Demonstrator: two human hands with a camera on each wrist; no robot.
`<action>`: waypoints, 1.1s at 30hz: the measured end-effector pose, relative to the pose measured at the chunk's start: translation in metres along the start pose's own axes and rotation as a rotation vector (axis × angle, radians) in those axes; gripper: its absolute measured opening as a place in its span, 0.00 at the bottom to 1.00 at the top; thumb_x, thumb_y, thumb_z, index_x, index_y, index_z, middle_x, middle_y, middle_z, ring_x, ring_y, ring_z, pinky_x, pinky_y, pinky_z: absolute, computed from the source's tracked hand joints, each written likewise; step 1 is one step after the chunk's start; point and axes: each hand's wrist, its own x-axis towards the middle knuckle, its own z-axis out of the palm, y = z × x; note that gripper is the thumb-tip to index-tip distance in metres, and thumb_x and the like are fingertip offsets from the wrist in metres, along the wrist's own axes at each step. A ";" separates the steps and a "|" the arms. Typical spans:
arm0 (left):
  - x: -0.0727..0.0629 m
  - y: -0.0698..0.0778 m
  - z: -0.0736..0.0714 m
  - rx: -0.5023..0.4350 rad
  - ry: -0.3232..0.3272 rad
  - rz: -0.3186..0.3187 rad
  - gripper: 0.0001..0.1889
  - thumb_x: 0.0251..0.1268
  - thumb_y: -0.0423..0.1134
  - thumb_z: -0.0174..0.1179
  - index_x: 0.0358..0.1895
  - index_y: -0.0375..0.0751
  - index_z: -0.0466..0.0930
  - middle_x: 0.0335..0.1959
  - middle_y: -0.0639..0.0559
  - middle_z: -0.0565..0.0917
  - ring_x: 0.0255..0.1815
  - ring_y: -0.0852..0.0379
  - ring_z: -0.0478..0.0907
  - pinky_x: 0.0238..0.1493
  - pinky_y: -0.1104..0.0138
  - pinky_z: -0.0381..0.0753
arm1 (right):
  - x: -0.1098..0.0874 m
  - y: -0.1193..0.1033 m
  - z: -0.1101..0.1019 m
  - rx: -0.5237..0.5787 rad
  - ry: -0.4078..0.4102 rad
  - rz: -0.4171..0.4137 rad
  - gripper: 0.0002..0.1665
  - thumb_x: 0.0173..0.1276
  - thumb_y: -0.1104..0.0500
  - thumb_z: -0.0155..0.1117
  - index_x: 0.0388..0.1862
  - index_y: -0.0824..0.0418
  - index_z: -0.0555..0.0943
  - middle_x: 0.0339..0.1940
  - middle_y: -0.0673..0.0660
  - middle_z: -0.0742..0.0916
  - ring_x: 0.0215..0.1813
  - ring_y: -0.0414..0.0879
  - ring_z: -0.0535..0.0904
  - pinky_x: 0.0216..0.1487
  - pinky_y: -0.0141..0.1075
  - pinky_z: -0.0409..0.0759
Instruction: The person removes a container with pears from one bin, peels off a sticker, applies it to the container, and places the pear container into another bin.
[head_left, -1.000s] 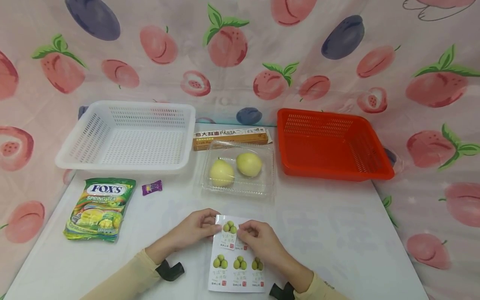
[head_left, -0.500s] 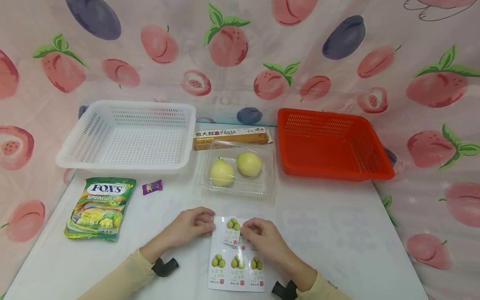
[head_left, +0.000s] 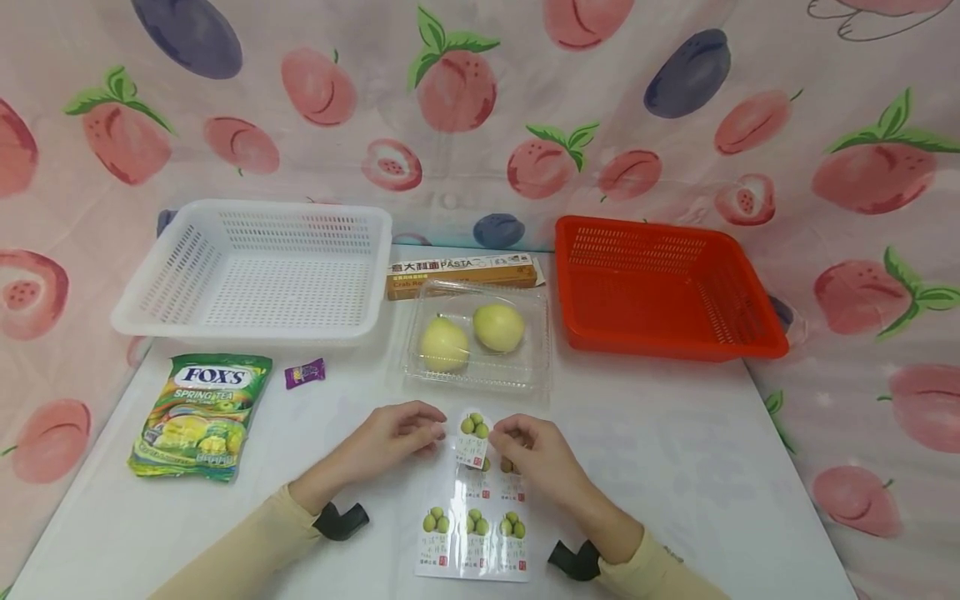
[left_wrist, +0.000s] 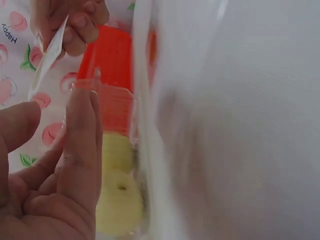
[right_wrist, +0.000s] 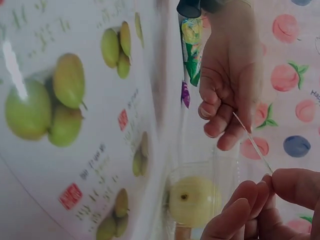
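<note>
A small sticker (head_left: 472, 439) printed with green fruit and handwriting is off its sheet, over the sheet's top part. My right hand (head_left: 536, 454) pinches it by its right edge between thumb and fingers; its thin edge shows in the right wrist view. My left hand (head_left: 393, 435) is to the left of the sticker with nothing in its grasp; in the left wrist view its thumb and fingers (left_wrist: 82, 145) stand apart. Beneath both hands lies the white glossy sticker sheet (head_left: 450, 568), bearing several more of the same fruit labels.
Behind the sheet sits a clear plastic box (head_left: 528, 367) with two pale yellow pears. A pasta box (head_left: 465, 275) lies between a white basket (head_left: 300, 337) and a red basket (head_left: 675, 346). A green candy bag (head_left: 198, 417) and a purple wrapped candy (head_left: 304, 373) are at left.
The sticker has moved up and slightly right, pinched in my right hand. My left hand drew back left from the sheet's edge, then came forward and right towards the sticker.
</note>
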 end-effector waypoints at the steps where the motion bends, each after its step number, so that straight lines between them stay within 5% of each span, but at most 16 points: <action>1: 0.002 0.003 0.002 -0.027 -0.006 0.005 0.16 0.72 0.41 0.58 0.54 0.32 0.78 0.41 0.42 0.85 0.39 0.47 0.84 0.43 0.63 0.83 | 0.001 -0.001 -0.001 0.002 0.004 -0.001 0.13 0.70 0.52 0.65 0.42 0.62 0.83 0.29 0.61 0.82 0.33 0.53 0.78 0.33 0.35 0.76; 7: 0.013 0.017 0.011 -0.089 -0.005 0.035 0.10 0.72 0.38 0.58 0.48 0.34 0.80 0.36 0.44 0.84 0.36 0.45 0.84 0.40 0.59 0.84 | 0.004 -0.008 -0.006 0.017 0.012 -0.027 0.13 0.70 0.53 0.64 0.42 0.61 0.83 0.33 0.63 0.83 0.36 0.56 0.78 0.34 0.37 0.78; 16: 0.019 0.037 0.015 -0.008 0.041 0.071 0.07 0.71 0.37 0.59 0.42 0.36 0.80 0.29 0.48 0.82 0.32 0.48 0.83 0.36 0.62 0.84 | 0.012 -0.017 -0.014 0.011 0.050 -0.041 0.08 0.70 0.56 0.63 0.40 0.60 0.84 0.34 0.62 0.83 0.37 0.53 0.77 0.39 0.40 0.79; 33: 0.065 0.063 -0.005 -0.011 0.161 0.138 0.08 0.70 0.38 0.61 0.41 0.35 0.81 0.27 0.47 0.83 0.29 0.52 0.82 0.36 0.54 0.84 | 0.053 -0.055 -0.041 -0.016 0.172 -0.115 0.14 0.72 0.53 0.62 0.43 0.63 0.84 0.33 0.61 0.83 0.37 0.55 0.77 0.39 0.44 0.79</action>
